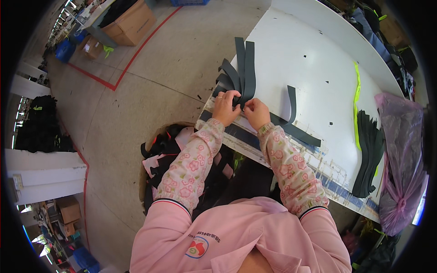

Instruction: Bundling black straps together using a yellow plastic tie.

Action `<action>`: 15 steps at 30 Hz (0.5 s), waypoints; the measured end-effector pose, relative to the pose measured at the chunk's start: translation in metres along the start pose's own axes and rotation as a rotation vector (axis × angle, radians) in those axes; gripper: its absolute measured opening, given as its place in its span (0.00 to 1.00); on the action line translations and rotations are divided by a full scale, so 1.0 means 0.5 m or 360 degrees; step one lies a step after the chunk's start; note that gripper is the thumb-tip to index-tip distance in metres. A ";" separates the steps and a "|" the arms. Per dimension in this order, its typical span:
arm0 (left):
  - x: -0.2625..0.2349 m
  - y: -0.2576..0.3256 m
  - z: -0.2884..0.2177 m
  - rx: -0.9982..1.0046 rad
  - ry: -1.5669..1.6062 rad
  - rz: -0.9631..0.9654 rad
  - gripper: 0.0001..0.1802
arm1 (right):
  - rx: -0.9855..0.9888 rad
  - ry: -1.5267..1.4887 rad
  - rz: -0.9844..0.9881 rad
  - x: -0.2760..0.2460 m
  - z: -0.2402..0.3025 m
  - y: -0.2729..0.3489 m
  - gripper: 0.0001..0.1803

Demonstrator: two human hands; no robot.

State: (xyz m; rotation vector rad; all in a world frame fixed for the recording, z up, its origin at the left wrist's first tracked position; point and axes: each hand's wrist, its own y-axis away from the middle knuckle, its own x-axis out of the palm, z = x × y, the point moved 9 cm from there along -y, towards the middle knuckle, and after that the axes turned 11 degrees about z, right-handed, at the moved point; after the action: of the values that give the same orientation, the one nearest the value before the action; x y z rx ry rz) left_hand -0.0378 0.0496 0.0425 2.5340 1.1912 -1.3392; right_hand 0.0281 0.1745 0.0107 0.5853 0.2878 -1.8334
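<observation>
At the left end of a white table point(314, 52), several black webbing straps point(250, 68) fan out, some with their far ends curling up off the surface. My left hand point(226, 109) is closed round the near part of this bunch. Close beside it, my right hand point(258, 113) pinches at the lower end of a strap, its fingertips partly hidden. Just right of that hand, another black strap point(292, 107) stands curled up. A flat black strap point(302, 136) runs along the table toward the right, below the curled one.
A stack of black straps point(368, 157) and a neon yellow strip point(357, 100) lie at the table's right. A pink plastic bag point(400, 159) hangs beyond that edge. Below the table's left corner sits a container of black and pink pieces point(160, 157). Cardboard boxes point(129, 25) stand far left.
</observation>
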 end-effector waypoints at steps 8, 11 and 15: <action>-0.001 -0.003 -0.001 -0.0009 0.0019 -0.0015 0.25 | 0.0010 -0.0072 0.0031 0.005 -0.017 -0.006 0.08; -0.002 0.000 0.003 -0.0021 0.0022 -0.0012 0.25 | 0.0010 -0.0001 0.0021 0.005 -0.003 -0.004 0.08; 0.001 -0.002 0.001 -0.0014 0.0019 -0.0018 0.25 | 0.0030 0.0262 -0.0030 0.002 0.012 -0.003 0.09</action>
State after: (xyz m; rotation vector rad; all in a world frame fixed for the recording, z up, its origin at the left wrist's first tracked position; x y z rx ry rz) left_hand -0.0389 0.0506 0.0421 2.5367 1.2129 -1.3203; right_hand 0.0248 0.1711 0.0151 0.7502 0.3874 -1.8106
